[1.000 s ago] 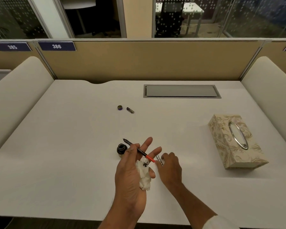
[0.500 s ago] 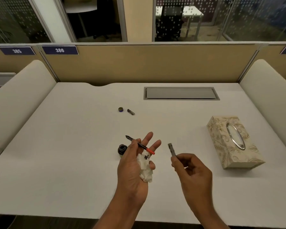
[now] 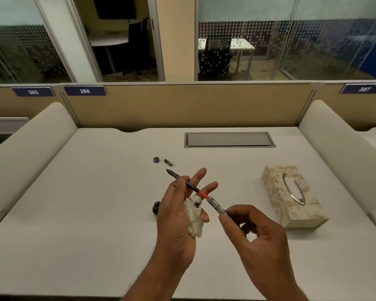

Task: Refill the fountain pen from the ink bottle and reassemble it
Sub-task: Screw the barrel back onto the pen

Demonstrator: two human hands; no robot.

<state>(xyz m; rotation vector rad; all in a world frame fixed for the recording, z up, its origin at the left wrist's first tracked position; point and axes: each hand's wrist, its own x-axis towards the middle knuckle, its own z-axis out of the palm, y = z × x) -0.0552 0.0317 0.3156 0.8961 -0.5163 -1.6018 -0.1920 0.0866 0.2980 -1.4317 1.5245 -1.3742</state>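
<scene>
Fountain pen section (image 3: 186, 184) is pinched by the left hand (image 3: 176, 218), which also cradles stained tissue (image 3: 194, 216); the right hand (image 3: 256, 233) pinches the silver barrel (image 3: 216, 205) against its red end. Ink bottle (image 3: 156, 207) stands beside the left hand.

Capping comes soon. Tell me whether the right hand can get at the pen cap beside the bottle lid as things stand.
Probably not yet: the right hand pinches the pen barrel, and the left hand, holding the nib section, sits between it and the pen cap.
</scene>
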